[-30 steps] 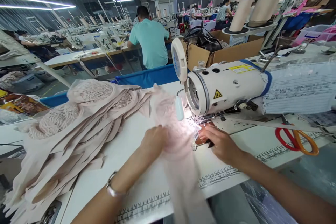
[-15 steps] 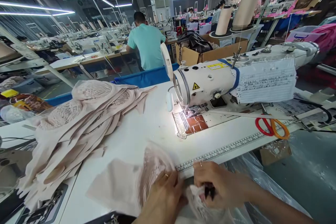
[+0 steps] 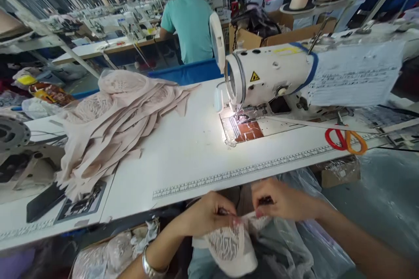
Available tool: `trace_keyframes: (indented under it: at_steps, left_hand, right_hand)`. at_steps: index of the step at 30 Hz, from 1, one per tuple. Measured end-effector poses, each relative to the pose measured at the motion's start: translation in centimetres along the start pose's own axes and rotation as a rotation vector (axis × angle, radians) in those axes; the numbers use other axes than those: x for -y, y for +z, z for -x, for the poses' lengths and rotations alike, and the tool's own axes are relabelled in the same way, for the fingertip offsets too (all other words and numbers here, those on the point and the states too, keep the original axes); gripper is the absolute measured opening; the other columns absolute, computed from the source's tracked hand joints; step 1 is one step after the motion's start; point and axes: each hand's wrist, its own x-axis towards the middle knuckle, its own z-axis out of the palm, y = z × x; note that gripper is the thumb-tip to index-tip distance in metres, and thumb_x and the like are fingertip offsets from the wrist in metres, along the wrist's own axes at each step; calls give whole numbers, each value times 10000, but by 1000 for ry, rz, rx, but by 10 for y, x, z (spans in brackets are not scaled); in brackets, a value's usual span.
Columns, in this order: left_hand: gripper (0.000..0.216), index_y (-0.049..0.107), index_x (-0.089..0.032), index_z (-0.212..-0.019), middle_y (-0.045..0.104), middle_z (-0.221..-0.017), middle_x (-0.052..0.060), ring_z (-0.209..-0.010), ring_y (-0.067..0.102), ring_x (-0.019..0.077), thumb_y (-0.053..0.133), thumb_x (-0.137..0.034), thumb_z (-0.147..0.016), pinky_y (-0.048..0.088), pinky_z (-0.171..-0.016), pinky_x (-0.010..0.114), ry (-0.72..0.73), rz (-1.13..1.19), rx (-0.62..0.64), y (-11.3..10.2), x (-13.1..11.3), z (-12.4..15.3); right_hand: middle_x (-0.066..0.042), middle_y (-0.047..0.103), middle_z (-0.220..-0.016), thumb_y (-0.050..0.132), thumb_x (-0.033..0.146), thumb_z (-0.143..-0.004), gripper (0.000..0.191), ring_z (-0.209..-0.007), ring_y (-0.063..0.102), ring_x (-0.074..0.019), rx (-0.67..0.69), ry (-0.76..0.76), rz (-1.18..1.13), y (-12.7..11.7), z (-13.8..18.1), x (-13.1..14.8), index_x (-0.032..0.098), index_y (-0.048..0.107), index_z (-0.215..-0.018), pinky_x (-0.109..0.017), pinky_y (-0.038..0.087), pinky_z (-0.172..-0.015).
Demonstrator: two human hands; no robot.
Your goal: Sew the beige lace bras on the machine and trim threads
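Observation:
Both my hands are below the table's front edge, over my lap. My left hand (image 3: pixel 207 214) is closed, pinching the top edge of a pale pink lace garment piece (image 3: pixel 231 244). My right hand (image 3: pixel 283 202) is closed too, pinching the same edge and gripping a small dark tool (image 3: pixel 266 201) that I cannot make out. The lace piece hangs down between them. The white sewing machine (image 3: pixel 271 76) stands on the table beyond, its lamp lighting the needle plate (image 3: pixel 244 130).
A heap of pink garment pieces (image 3: pixel 114 117) lies on the white table (image 3: pixel 183 152) at left. Red-and-orange scissors (image 3: pixel 347 139) lie at right. A ruler strip (image 3: pixel 229 176) runs along the front edge. A person in a teal shirt (image 3: pixel 191 26) sits with their back to me. A plastic bag (image 3: pixel 294 244) is on my lap.
My hands pulled the lace piece away from the needle, off the table and down to my lap. The view tilted downward.

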Motion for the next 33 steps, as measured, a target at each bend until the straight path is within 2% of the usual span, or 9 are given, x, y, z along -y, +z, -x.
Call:
trace_keyframes:
  at_steps: [3,5,7,9,12,15,18,23,33]
  left_hand:
    - [368,723,-132,-807,618,-728,25,-677,514,129,644,-480,-900,379,-626,231,-8,94,-40,-7,4,7]
    - [335,691,-133,-730,555,-704,5,-653,475,115,716,-447,-845,355,-606,226,-12,145,-106,-8,8,11]
    - [372,598,-133,-629,511,-746,-4,-660,445,103,807,-414,-755,337,-598,219,-5,239,-171,-6,12,15]
    - [466,481,-139,-580,529,-837,18,-719,471,111,856,-391,-696,360,-636,221,38,365,-205,-1,16,16]
    - [546,387,-157,-573,522,-756,12,-679,441,101,826,-432,-742,330,-614,218,83,560,-233,9,23,15]
    - [623,322,-175,-563,344,-560,-63,-539,281,61,820,-505,-739,201,-522,208,50,708,-277,17,30,10]
    - [689,270,-196,-577,258,-500,-100,-467,189,32,865,-531,-660,129,-478,197,8,815,-315,21,34,6]
    - [670,278,-197,-580,265,-494,-102,-439,185,19,863,-510,-678,108,-454,187,46,836,-308,20,36,3]
    - [631,269,-202,-579,225,-513,-100,-460,146,31,791,-492,-783,104,-466,217,93,753,-258,14,35,4]
  right_hand:
    - [-37,623,-767,582,444,-953,351,-663,535,-138,-112,26,-18,0,-1,-3,174,632,-734,-246,375,-585]
    - [4,532,-641,564,526,-955,432,-575,460,-120,-130,61,-94,4,-2,-10,180,586,-698,-244,328,-539]
    - [54,365,-547,580,598,-928,524,-497,325,-92,-145,71,-199,9,-3,-19,191,479,-612,-246,243,-499]
    - [66,309,-538,614,637,-892,575,-488,279,-82,-155,63,-313,14,-5,-24,198,410,-582,-254,207,-500]
    - [44,409,-540,675,655,-839,595,-499,350,-91,-159,57,-482,19,-8,-27,199,397,-578,-259,218,-510]
    - [13,509,-541,726,642,-801,590,-484,415,-100,-153,63,-674,24,-10,-26,196,414,-574,-249,238,-490]
    - [5,531,-515,763,618,-777,582,-443,409,-91,-179,75,-790,27,-9,-26,191,430,-564,-237,239,-452]
    - [15,506,-492,785,595,-766,578,-419,366,-76,-177,106,-825,29,-8,-29,194,423,-560,-231,211,-431]
    - [49,354,-505,760,604,-796,577,-480,270,-78,-142,77,-673,24,-2,-33,185,452,-546,-257,184,-473]
